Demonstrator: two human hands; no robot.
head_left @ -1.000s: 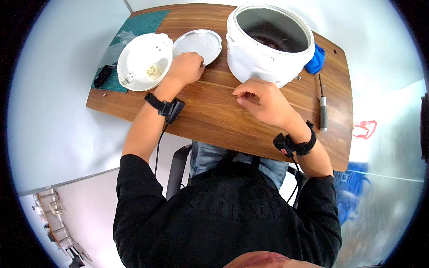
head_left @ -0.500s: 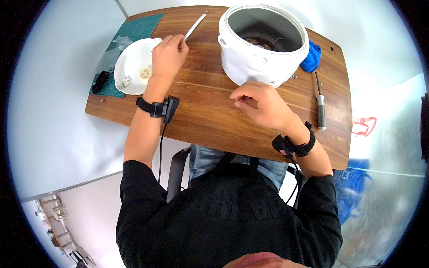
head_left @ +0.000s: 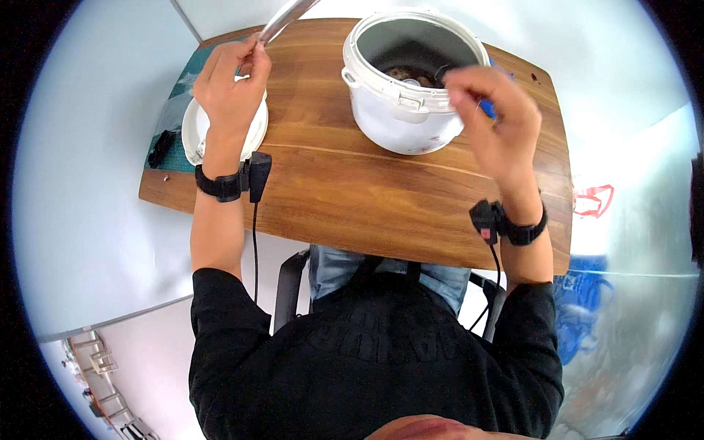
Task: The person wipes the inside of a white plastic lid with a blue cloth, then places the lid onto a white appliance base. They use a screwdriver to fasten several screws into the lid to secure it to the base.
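Note:
Pinched between thumb and fingers of my left hand [head_left: 233, 84] is a slim silvery-white stick-like tool [head_left: 287, 18], pointing up and away past the table's far edge. Below this hand lies a shallow white round lid-like part [head_left: 258, 125], partly covered by my wrist. My right hand [head_left: 502, 117], blurred by motion, is raised at the right rim of a white rice cooker body [head_left: 400, 125]. Its fingertips are drawn together. A small dark curved piece [head_left: 441, 72] shows beside them, and I cannot tell whether they hold it. Brownish and pale parts show inside the open cooker body.
A green cutting mat [head_left: 176, 110] lies at the left, with a black bundle [head_left: 161, 149] on it. A blue cloth [head_left: 488, 108] peeks out behind my right hand. The wooden table [head_left: 352, 198] has a white wall close at its left side.
My left hand has moved up and left, carrying the stick-like tool. My right hand has risen from in front of the cooker body to its right rim. The screwdriver is now hidden.

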